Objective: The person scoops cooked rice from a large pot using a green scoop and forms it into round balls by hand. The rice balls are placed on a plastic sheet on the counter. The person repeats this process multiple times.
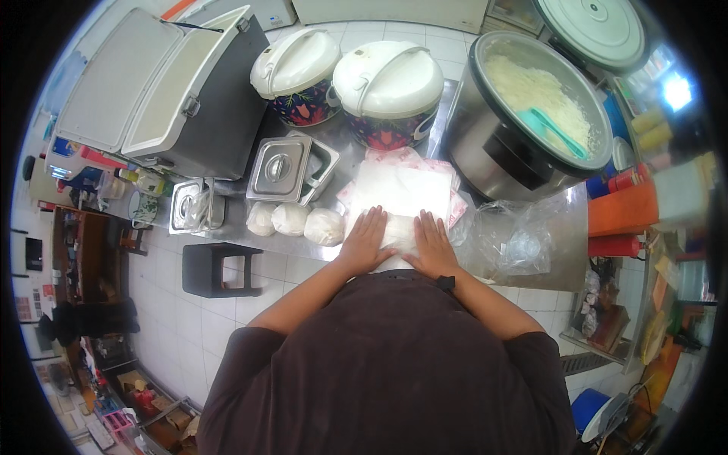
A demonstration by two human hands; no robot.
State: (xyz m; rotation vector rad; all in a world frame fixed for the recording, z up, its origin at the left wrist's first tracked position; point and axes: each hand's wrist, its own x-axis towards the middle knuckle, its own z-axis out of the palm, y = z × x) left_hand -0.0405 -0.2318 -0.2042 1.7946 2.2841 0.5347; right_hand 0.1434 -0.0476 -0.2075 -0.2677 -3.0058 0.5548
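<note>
My left hand [364, 242] and my right hand [435, 244] lie on either side of a white paper bundle [399, 230] at the table's near edge. Fingers point away from me, and the thumbs angle inward at its near side. What the paper encloses is hidden. Beneath and beyond it is a stack of white wrapping sheets [405, 185], over pink-printed paper [392, 156] that bears writing. Left of my left hand, three rounded paper-wrapped parcels [293, 220] sit in a row.
A large cooker of rice [532, 85] with a turquoise scoop [551, 132] stands back right. Two lidded flowered containers [388, 79], steel food pans [278, 169] and an open cooler box [216, 102] occupy the left and back. Clear plastic bags [520, 242] lie right; a black stool [210, 270] stands below.
</note>
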